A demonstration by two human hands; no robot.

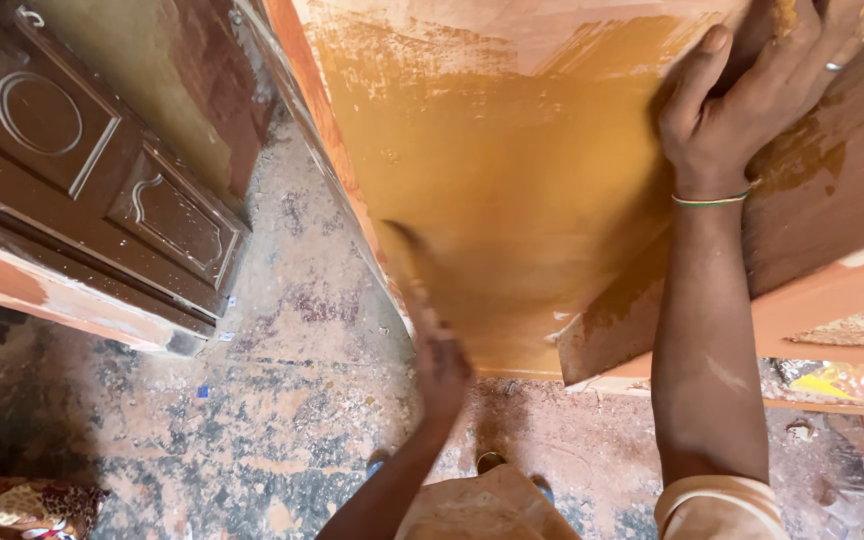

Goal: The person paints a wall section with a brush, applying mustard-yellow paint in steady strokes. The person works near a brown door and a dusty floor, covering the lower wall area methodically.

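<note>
The right hand [742, 95] lies spread and flat on the upper right part of the wooden panel [512, 170], fingers released and pressing its surface, a thin bangle [710, 201] on the wrist. The left hand [430, 340] is blurred at the panel's lower left edge, touching the ochre-coated face; whether it grips anything cannot be told. A dark carved door [102, 170] leans near the stained floor [252, 420] at left.
</note>
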